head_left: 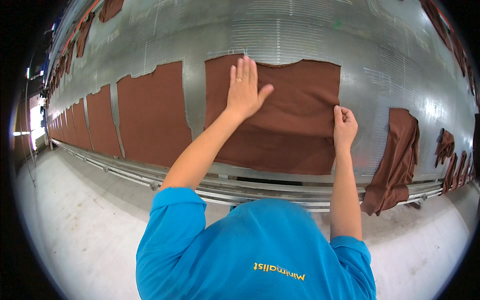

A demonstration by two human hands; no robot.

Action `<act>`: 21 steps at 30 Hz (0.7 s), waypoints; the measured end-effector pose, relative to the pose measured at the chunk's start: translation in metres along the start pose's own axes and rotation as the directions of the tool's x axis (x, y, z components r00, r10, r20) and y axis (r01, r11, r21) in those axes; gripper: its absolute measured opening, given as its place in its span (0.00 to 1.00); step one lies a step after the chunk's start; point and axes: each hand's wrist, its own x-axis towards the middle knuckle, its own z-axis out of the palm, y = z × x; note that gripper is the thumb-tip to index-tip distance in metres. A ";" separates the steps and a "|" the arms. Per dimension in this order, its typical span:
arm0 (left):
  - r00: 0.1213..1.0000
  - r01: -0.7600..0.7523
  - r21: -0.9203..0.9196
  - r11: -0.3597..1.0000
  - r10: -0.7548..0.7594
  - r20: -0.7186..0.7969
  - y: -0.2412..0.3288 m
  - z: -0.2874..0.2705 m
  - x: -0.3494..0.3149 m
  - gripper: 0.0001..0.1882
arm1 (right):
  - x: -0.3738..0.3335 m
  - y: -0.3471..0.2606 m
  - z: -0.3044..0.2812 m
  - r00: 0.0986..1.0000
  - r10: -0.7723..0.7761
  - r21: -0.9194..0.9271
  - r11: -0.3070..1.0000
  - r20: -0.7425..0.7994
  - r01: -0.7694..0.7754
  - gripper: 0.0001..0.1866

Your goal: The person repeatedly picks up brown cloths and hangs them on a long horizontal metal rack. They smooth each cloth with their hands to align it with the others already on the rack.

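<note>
I'm seeing left hand (246,90) extending straight-fingered over brown cloth (295,115), mid-frame, hiding palm contact. Right hand (345,126) is pinching the cloth's edge.

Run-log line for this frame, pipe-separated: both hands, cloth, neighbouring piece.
left hand: open, palm-down over brown panel | right hand: pinching panel's right edge | panel: creased, on grey table | bunched cloth: farther right

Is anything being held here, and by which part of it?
Yes, the middle brown cloth: the right grip pinches its right edge, about midway along. The left grip holds nothing; it lies open on the cloth near its far edge.
</note>
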 end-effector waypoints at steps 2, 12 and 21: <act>0.959 -0.221 -0.070 0.973 0.230 0.168 0.012 -0.012 -0.019 0.46 | -0.001 -0.002 -0.001 1.000 -0.012 -0.008 1.000 -0.015 0.011 0.13; 0.710 -0.614 -0.127 0.779 0.615 0.344 -0.026 -0.026 0.056 0.39 | 0.000 -0.002 -0.001 1.000 0.004 0.000 1.000 -0.009 -0.004 0.13; 0.997 -0.073 -0.007 0.997 0.073 -0.005 -0.011 0.003 0.048 0.46 | -0.003 -0.008 0.000 1.000 0.001 -0.029 1.000 -0.018 -0.001 0.12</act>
